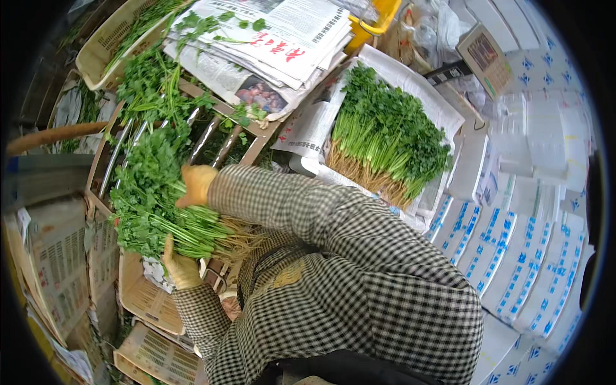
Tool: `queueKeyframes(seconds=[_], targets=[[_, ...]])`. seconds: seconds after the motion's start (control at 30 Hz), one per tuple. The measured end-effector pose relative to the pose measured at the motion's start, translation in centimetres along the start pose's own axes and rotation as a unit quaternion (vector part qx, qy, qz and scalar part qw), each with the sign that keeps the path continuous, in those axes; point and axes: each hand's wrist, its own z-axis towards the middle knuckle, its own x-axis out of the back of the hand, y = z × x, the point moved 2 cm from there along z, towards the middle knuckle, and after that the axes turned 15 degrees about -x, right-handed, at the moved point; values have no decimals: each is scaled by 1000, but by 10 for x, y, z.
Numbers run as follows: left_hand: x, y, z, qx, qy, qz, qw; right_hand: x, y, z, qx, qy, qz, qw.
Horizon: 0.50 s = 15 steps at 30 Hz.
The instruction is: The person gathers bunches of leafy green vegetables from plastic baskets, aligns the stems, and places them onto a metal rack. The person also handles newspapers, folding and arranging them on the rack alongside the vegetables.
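Observation:
A bunch of coriander (192,236), with green stems and long tan roots, lies before me above the slatted metal rack, its roots pointing at my checked apron. My left hand (182,269), in a yellowish glove, holds its near lower side, thumb or finger up along the stems. From the other side my right hand (196,185), gloved too, grips the bunch; its fingertips are partly hidden in leaves. More loose coriander (154,91) is heaped on the rack (204,142) beyond. A neat row of coriander (390,134) lies on newspaper (308,125) to my right.
A stack of newspapers (308,53) with stray sprigs stands beside the rack. Plastic crates (149,293) are below, and another crate (91,62) holds greens. White foam boxes (519,260) with blue tape are piled at right, near a yellow bin (385,19).

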Motion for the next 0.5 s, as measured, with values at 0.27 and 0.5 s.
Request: queueKeyframes(seconds=[0.27, 0.5], targets=[[-86, -2, -13, -177, -199, 18, 964, 30, 47, -79, 68, 189, 236, 951], [-228, -56, -45, -149, -456, 121, 869, 81, 189, -173, -13, 386, 441, 810]])
